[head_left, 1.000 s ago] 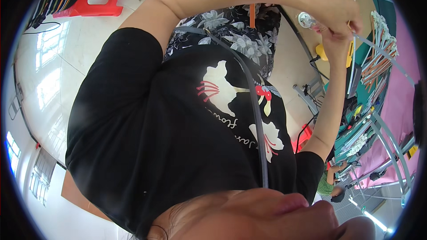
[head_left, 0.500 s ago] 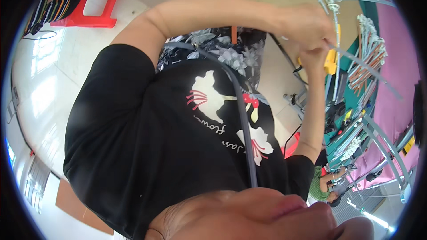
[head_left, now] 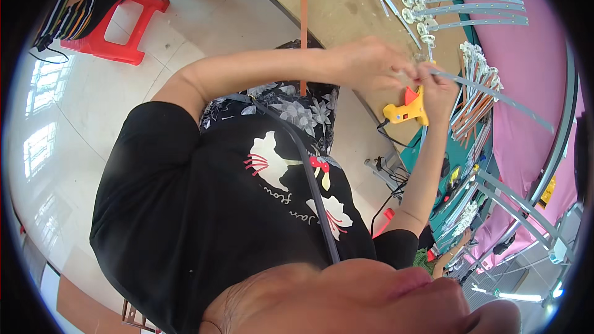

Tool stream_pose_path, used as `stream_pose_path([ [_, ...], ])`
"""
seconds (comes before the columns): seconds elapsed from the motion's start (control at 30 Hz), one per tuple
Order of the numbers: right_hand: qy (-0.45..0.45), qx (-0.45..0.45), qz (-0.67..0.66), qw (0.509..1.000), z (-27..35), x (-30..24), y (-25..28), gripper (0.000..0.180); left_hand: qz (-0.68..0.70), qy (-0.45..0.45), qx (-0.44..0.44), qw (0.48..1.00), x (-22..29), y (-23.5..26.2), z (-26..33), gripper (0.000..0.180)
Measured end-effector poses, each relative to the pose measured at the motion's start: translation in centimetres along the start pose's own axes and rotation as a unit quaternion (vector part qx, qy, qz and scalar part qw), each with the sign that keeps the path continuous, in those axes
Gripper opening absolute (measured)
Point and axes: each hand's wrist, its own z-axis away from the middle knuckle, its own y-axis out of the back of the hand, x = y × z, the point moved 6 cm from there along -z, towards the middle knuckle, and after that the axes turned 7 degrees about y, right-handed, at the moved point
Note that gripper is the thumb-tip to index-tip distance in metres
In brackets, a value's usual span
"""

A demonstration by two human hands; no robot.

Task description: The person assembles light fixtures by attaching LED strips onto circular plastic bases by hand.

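Note:
My right hand (head_left: 438, 94) is closed on one end of a long grey strip (head_left: 495, 94) dotted along its length. The strip sticks out to the right from the fist. Motion smears my left hand (head_left: 378, 65), which is close beside the right one; its fingertips almost meet the strip's end, and I cannot see whether they grip anything. Just below and between the hands is a yellow glue gun (head_left: 402, 113) with a red trigger and a dark cord. It sits at the edge of the brown tabletop (head_left: 346, 6).
Several grey strips with white fittings (head_left: 473, 12) lie at the upper right. A bundle of strips with white ends (head_left: 473, 96) rests on the green surface behind my right hand. A red stool (head_left: 117, 31) and a person in stripes (head_left: 55, 15) are at the upper left.
My hands have shifted left in the view along with the strip. The left hand has come slightly away from the right. More of the glue gun now shows.

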Motion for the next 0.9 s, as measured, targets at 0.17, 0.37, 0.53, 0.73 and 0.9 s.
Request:
stream_pose_path([
  [0.17,0.028,0.067,0.019,0.997,-6.9,-2.7,0.1,0.018,-0.015,0.09,-0.197,0.976,-1.7,-2.5,2.8,0.02],
  [0.37,0.011,0.09,0.075,0.993,-15.0,3.4,-2.7,0.021,-0.01,0.081,-0.227,0.971,-2.6,-3.1,4.9,0.016],
  [0.53,-0.037,0.066,0.21,0.975,-16.9,5.3,-4.2,0.024,0.004,0.088,-0.214,0.973,-3.4,-2.7,5.6,0.015],
  [0.73,-0.087,0.077,0.042,0.992,-16.2,6.5,-4.2,0.022,0.011,0.104,-0.213,0.971,-3.8,-2.7,5.7,0.014],
  [0.9,-0.091,0.094,-0.017,0.991,-13.5,7.4,-3.0,0.021,0.017,0.113,-0.219,0.969,-3.7,-3.0,5.7,0.015],
])
